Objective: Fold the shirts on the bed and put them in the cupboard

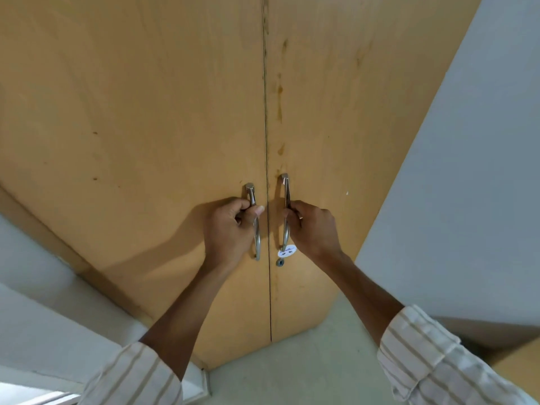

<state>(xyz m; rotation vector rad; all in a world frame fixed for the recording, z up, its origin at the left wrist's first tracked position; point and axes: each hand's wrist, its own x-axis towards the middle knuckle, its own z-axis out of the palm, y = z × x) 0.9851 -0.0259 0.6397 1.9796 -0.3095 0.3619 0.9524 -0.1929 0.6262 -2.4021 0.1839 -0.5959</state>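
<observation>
While both doors of the cupboard [175, 112] are shut, only a thin dark seam is seen between them, running down the middle of the view. A grey wall [467, 171] is met at the cupboard's right edge, and a pale wall is seen at its left edge. Open floor [306, 369] is left in front of the doors, between the two forearms.

A small round white sticker [287, 251] is stuck on the right door just below its handle; its dark marks cannot be read. A keyhole [280, 261] is set just beneath the sticker.

The cupboard is faced in light wood, marked with dark streaks beside the seam on the right door. The left handle [254, 220], a curved metal bar, is gripped by the left hand [230, 226], with fingers curled round it and the thumb laid across it. The right handle [286, 211] is gripped by the right hand [312, 226], its fingers wrapped round the bar. Striped sleeves [432, 361] are seen at the near edge. No shirts for folding are in view.
</observation>
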